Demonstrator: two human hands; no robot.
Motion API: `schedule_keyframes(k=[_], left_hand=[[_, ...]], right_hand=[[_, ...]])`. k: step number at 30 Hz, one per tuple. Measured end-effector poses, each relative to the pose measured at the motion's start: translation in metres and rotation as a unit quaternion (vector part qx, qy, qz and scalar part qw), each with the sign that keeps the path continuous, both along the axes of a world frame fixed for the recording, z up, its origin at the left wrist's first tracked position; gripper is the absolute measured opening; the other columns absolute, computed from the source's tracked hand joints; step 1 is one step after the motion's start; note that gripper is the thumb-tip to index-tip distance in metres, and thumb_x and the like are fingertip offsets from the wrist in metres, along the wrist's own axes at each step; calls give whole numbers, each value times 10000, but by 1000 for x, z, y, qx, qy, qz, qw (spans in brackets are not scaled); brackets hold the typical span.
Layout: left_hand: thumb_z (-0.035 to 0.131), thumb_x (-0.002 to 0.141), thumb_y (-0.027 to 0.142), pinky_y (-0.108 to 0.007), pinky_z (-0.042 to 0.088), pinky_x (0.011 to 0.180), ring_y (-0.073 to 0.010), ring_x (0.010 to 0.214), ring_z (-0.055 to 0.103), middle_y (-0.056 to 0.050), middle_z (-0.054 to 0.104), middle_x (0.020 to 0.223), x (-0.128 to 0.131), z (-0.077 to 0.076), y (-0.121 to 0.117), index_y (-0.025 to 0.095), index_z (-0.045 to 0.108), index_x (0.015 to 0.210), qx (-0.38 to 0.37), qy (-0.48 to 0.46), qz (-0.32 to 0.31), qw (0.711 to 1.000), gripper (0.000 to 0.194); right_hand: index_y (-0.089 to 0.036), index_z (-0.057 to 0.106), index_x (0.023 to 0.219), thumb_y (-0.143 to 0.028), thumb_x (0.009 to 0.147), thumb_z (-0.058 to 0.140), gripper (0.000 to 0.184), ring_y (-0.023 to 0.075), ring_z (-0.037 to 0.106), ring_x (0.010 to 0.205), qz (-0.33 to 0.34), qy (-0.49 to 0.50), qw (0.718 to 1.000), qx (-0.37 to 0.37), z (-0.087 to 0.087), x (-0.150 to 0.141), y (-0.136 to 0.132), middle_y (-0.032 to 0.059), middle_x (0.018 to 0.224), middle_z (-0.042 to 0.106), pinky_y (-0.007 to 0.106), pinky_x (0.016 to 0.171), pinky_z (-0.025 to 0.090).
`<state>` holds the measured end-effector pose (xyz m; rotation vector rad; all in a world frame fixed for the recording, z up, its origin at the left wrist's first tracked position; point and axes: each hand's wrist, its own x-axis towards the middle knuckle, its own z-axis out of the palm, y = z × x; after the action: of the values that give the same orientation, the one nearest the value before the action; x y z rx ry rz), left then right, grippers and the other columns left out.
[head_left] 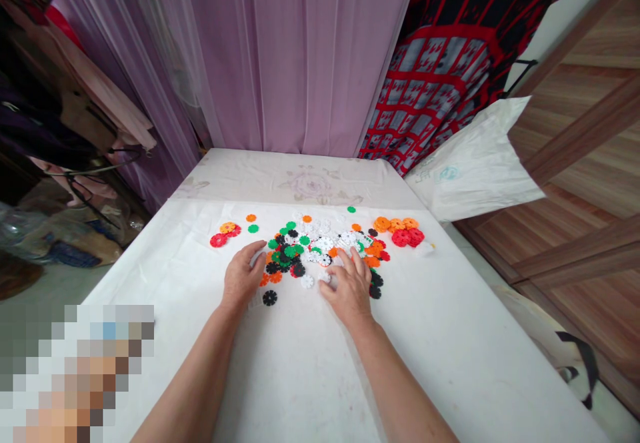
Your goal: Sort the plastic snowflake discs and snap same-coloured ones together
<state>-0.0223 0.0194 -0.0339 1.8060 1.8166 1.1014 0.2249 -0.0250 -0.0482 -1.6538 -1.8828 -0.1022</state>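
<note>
A loose heap of notched plastic discs, white (325, 243), green (290, 252), black (270, 297) and orange (375, 249), lies on the white-covered table (300, 363). My left hand (243, 276) rests at the heap's left edge, its thumb and fingers apart and nothing visible between them. On the right side, my right hand (351, 289) spreads its fingers over the discs. A white disc (325, 277) lies between its thumb and index finger; whether they touch it is hard to see. Some discs are hidden under this hand.
Orange discs (396, 224) and red discs (407, 237) are grouped at the right; a red disc (219, 240) lies left. A white bag (480, 163) stands beyond the table's right edge. Behind hangs a purple curtain (300, 56). Blurred pixels cover the lower left corner.
</note>
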Motion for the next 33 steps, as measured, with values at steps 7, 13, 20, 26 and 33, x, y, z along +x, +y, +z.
schedule_keyframes(k=[7, 13, 20, 26, 33], left_hand=[[493, 850, 354, -382, 507, 985, -228, 1085, 661, -48, 729, 1143, 0, 1, -1, 234, 688, 1106, 5, 2, -5, 1000, 343], [489, 856, 351, -379, 508, 983, -225, 1078, 662, -49, 730, 1138, 1, 1, -2, 234, 688, 1110, 8, 0, -4, 1000, 343], [493, 851, 341, -378, 513, 972, -224, 1070, 664, -49, 730, 1133, 2, 0, -2, 238, 688, 1104, 13, 2, -1, 1000, 335], [490, 855, 347, -389, 512, 973, -229, 1073, 662, -53, 729, 1136, 2, 1, -2, 235, 688, 1104, 11, 2, -4, 1000, 337], [495, 853, 349, -378, 513, 977, -221, 1072, 663, -40, 732, 1128, 2, 1, -1, 243, 692, 1099, 13, -1, -4, 1000, 332]], right_hand=[[-232, 682, 839, -297, 738, 692, 120, 325, 352, 1388, 47, 33, 998, 8, 7, -14, -4, 78, 1361, 585, 512, 1106, 280], [-238, 679, 820, -302, 728, 708, 115, 330, 351, 1383, 70, 37, 997, -22, 10, -30, -2, 70, 1352, 594, 518, 1118, 256], [-243, 678, 812, -299, 729, 705, 104, 329, 367, 1372, 69, 34, 997, -25, 7, -29, -1, 64, 1346, 601, 529, 1123, 254], [-236, 688, 841, -308, 727, 709, 136, 337, 372, 1366, 65, 26, 997, -36, 9, -30, -3, 79, 1357, 593, 549, 1122, 258], [-225, 700, 875, -330, 714, 707, 192, 351, 337, 1387, 54, 19, 996, -67, 12, -31, -5, 98, 1387, 562, 581, 1129, 233]])
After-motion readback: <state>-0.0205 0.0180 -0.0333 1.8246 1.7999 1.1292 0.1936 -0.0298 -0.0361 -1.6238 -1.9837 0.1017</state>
